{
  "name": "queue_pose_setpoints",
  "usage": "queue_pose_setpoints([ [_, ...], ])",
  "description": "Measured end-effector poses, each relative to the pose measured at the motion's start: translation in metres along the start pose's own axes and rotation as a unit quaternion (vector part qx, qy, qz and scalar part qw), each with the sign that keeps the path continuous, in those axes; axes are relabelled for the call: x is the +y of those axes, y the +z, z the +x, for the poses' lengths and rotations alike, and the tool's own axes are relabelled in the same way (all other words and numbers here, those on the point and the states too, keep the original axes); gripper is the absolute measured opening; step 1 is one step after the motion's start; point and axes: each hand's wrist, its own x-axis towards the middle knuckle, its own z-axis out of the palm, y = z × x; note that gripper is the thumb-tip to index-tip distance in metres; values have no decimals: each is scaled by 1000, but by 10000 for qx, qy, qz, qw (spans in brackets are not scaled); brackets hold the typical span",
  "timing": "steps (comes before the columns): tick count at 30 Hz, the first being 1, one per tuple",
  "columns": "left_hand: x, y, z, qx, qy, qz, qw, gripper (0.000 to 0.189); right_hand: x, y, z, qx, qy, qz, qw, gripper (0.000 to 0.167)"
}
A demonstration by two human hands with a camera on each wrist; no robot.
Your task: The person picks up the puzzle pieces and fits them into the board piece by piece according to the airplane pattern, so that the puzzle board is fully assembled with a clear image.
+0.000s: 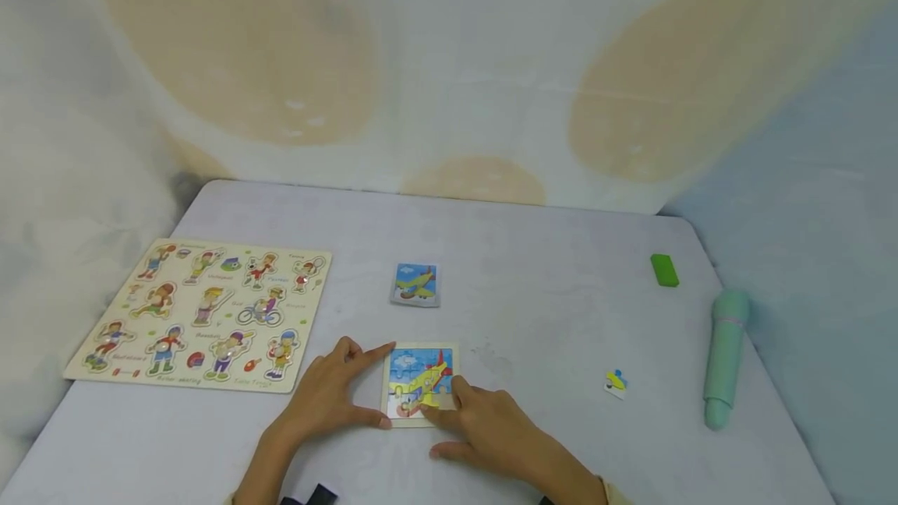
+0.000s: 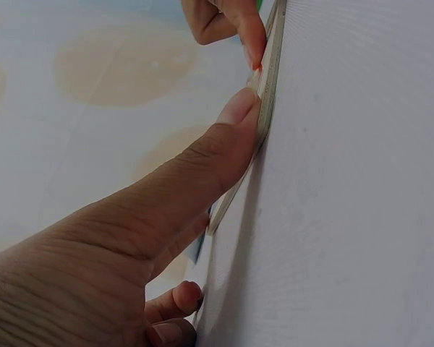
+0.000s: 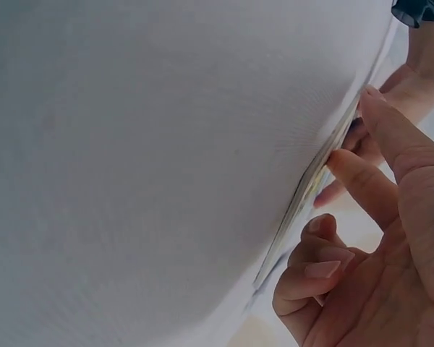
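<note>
A small airplane jigsaw puzzle (image 1: 410,365) in a pale tray lies flat on the table in front of the person. My left hand (image 1: 326,388) braces its left side, index fingertip at the upper left corner and thumb at the lower left; in the left wrist view the thumb (image 2: 202,155) presses on the tray's edge. My right hand (image 1: 494,427) presses its straight index fingertip onto the puzzle's lower part, thumb apart near the table. Its other fingers (image 3: 315,267) are bent in the right wrist view. A loose jigsaw piece (image 1: 616,385), yellow, blue and white, lies off to the right.
A small airplane picture (image 1: 415,285) lies beyond the puzzle. To the left is a large peg board (image 1: 196,314) with sports figures. A green block (image 1: 664,270) and a mint-green tube-shaped object (image 1: 726,357) lie near the table's right edge. Patterned fabric hangs behind the table.
</note>
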Motion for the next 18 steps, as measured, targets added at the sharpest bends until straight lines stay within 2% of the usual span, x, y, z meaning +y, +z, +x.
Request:
queue_pose_setpoints([
  [5,-1,2,1,12,15,-29,10000,102,6,3,-3,-32,22,89,10000,54],
  [7,-1,4,1,-3,5,-36,10000,103,11,2,-7,-86,175,380,9991,55],
  [10,-1,5,1,-36,-19,-37,10000,103,22,-3,-17,127,486,1024,9935,54],
  [13,-2,4,1,-37,4,6,10000,104,36,-12,-31,493,917,1745,9791,45],
  [18,-3,3,1,-35,-7,65,10000,104,67,-17,-62,1282,1460,2516,9481,34],
])
